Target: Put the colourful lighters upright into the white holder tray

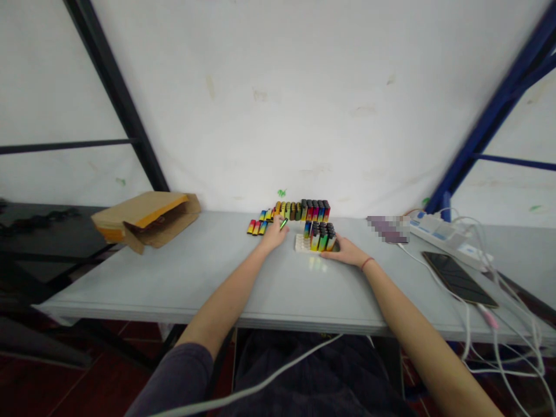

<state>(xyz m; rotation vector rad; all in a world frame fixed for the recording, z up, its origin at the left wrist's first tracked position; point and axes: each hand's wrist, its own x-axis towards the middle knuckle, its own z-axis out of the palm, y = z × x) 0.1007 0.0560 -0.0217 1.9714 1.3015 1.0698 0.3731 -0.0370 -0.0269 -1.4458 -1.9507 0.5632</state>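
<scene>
My left hand (274, 233) is closed on a green lighter (284, 223), which points up and to the right from the fingers. My right hand (346, 252) grips the right end of a white tray (303, 244) with holes. Rows of multicoloured lighters (322, 238) stand upright in that tray, while its left holes show bare. Beside my left hand, several loose lighters (257, 227) lie flat on the table. Behind the tray stands a block of upright lighters (316, 210) with dark tops, and yellow-green ones (289, 209) adjoin it on the left.
A torn brown cardboard box (147, 217) lies open at the table's left. To the right are a phone (458, 278), a pixelated flat item (388, 229), and a white power strip (452, 240) with tangled cables. A white wall (278, 116) bounds the grey table (174, 278).
</scene>
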